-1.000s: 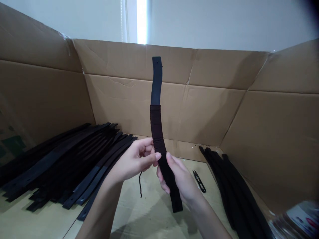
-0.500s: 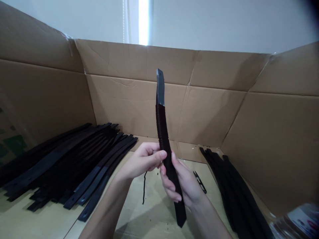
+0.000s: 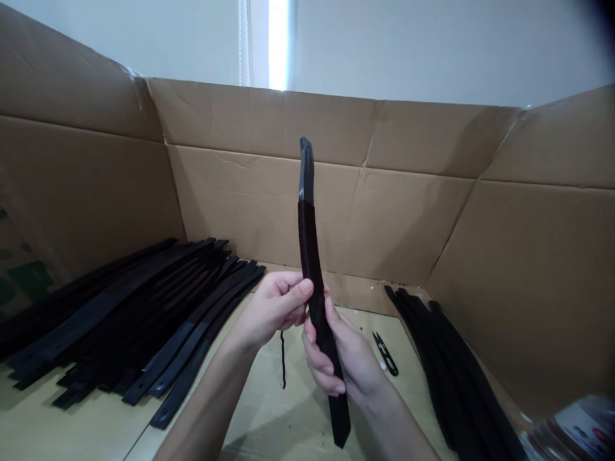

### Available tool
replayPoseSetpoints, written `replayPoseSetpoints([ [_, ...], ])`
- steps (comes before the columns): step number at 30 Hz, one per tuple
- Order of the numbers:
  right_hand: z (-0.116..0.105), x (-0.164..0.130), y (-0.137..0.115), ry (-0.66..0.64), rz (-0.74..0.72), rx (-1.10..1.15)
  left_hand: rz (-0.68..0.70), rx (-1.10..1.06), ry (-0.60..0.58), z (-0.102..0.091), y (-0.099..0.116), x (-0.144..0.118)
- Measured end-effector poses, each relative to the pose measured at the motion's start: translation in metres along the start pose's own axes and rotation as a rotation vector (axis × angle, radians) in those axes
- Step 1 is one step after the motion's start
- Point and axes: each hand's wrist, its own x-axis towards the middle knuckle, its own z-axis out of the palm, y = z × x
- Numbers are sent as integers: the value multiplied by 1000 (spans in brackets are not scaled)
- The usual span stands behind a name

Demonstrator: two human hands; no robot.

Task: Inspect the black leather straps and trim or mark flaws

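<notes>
A long, slightly curved dark strip (image 3: 310,240) stands nearly upright in front of me; its upper part is wound with dark cord and its bare grey tip has a small hole. My right hand (image 3: 341,355) is wrapped round its lower part. My left hand (image 3: 283,301) is closed at the lower end of the winding, thumb against the strip's left edge. A loose end of dark cord (image 3: 283,362) hangs below the left hand; how the fingers grip it is hidden. Black thread snips (image 3: 385,353) lie on the table right of my hands.
A pile of similar wound strips (image 3: 144,307) lies at the left. Several plain black strips (image 3: 451,365) lie at the right. Cardboard walls (image 3: 269,198) enclose the table (image 3: 259,410). A clear plastic container (image 3: 571,429) stands at the lower right.
The strip has turned slightly about its length and shifted a little left and down. My left thumb has moved up and left along its edge. The cord end has swung slightly right.
</notes>
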Motion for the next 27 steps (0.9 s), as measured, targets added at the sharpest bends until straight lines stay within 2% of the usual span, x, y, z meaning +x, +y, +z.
replayPoseSetpoints([
  [3,3,1,0,76,-13,-119,-2,70,83,-3,2,0],
  [7,5,2,-2,264,-167,-439,-26,213,310,-10,5,1],
  [9,5,2,-3,305,-220,-584,-26,267,409,-13,6,2],
  [11,5,1,-2,327,-242,-705,-9,295,446,-15,5,3],
  [14,5,0,0,335,-262,-808,24,293,428,-15,3,4],
  [17,7,-1,1,300,-266,-786,37,273,385,-13,4,3],
  [27,4,-4,-9,232,-250,-549,50,206,77,-18,14,-3],
])
